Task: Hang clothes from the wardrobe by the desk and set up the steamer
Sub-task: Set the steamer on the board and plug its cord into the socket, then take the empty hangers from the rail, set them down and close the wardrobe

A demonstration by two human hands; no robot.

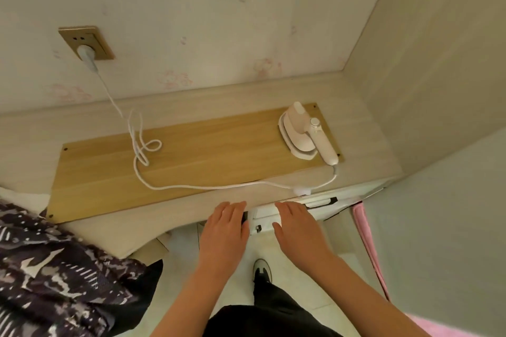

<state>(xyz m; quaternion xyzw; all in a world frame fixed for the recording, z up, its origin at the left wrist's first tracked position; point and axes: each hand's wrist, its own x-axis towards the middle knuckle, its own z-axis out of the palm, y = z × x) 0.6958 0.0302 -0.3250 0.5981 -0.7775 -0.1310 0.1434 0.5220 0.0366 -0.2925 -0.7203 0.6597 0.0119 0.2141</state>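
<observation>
Head view: my left hand [223, 230] and right hand [298, 227] lie side by side at the near edge of the tabletop [169, 208], fingers straight, gripping nothing. I cannot tell if they press the white part [262, 216] between them. The steamer [304, 134] sits beyond my right hand on a wooden board [219, 150]. Its cord [191, 187] runs far left, past my left hand, to a wall socket [93, 38].

One camera rides on the person's head, looking steeply down and forward across the desk [191, 200] to the wall [219, 8]. It sits close above the left hand [223, 230] and right hand [297, 230], with the steamer [301, 131] beyond the right fingertips.
</observation>
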